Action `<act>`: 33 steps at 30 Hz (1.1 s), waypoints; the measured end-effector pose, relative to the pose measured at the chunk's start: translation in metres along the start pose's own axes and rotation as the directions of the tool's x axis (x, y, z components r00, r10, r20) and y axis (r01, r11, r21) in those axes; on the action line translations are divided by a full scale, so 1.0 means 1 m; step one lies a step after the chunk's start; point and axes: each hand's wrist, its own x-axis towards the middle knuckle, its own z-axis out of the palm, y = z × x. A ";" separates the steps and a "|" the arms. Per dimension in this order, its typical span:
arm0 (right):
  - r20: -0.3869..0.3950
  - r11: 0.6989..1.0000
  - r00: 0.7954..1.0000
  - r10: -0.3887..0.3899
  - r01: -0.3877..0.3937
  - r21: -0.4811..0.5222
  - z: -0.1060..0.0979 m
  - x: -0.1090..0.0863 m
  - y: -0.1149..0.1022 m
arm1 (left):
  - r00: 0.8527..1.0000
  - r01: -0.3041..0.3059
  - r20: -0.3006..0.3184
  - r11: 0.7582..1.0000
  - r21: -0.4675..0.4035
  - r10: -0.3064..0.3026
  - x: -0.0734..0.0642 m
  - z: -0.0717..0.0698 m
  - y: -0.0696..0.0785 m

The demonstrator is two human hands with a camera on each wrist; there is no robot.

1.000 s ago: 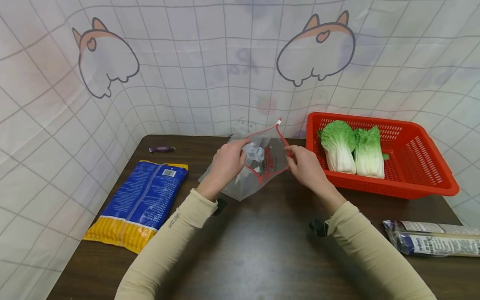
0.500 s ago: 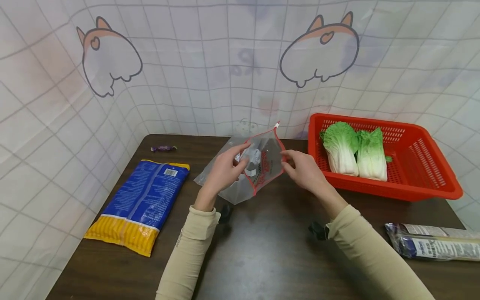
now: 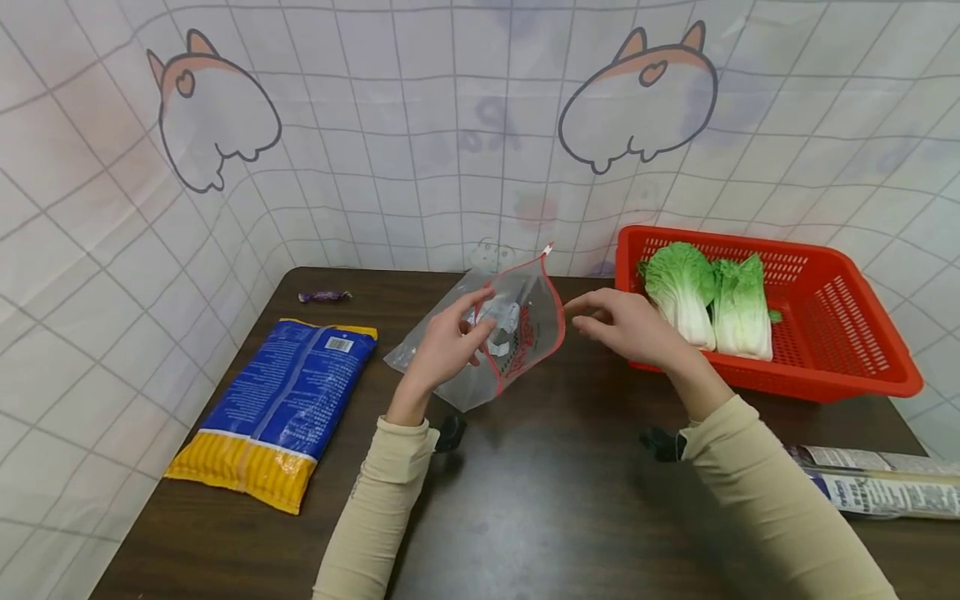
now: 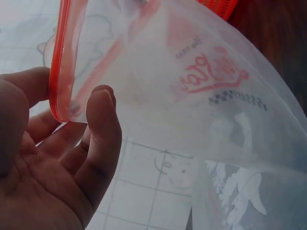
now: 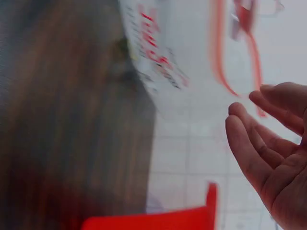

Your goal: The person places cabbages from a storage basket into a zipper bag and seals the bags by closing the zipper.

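A clear zip bag (image 3: 536, 329) with red edging and red print gapes over the table, its white slider (image 3: 547, 249) at the top. My left hand (image 3: 444, 337) holds the bag's left rim; in the left wrist view its fingers (image 4: 103, 117) lie about the red zip edge (image 4: 61, 96). Pale patches show through the film, but whether they are print or contents I cannot tell. Just right of the bag's mouth is my right hand (image 3: 622, 325), fingers loosely bent and gripping nothing. In the right wrist view, the fingertips (image 5: 235, 109) are close to the red edge (image 5: 254, 57).
A red perforated basket (image 3: 825, 383) with two napa cabbages (image 3: 678, 292) stands at the back right. Long clear packages (image 3: 885, 492) lie at the right edge. On the left are a blue and yellow packet (image 3: 285, 408) and a small purple wrapped candy (image 3: 324, 297). Behind hangs a grid-patterned curtain (image 3: 450, 150).
My right hand has let go of the bag's right rim and moved slightly right. My left hand has shifted its hold, fingers and thumb now wider apart. The bag has swung slightly left.
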 end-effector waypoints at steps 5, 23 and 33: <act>-0.034 0.994 0.994 0.103 -0.102 0.031 -0.033 0.001 0.008 | 1.000 0.012 -0.003 1.000 0.004 -0.012 -0.002 0.003 0.000; 0.000 0.867 0.868 0.497 -0.497 0.025 -0.132 -0.033 0.103 | 1.000 0.019 0.024 1.000 0.006 -0.019 -0.003 0.008 0.005; 0.053 0.793 0.801 0.596 -0.598 0.117 -0.137 -0.052 0.140 | 1.000 0.009 0.022 1.000 0.018 -0.009 -0.002 0.009 0.003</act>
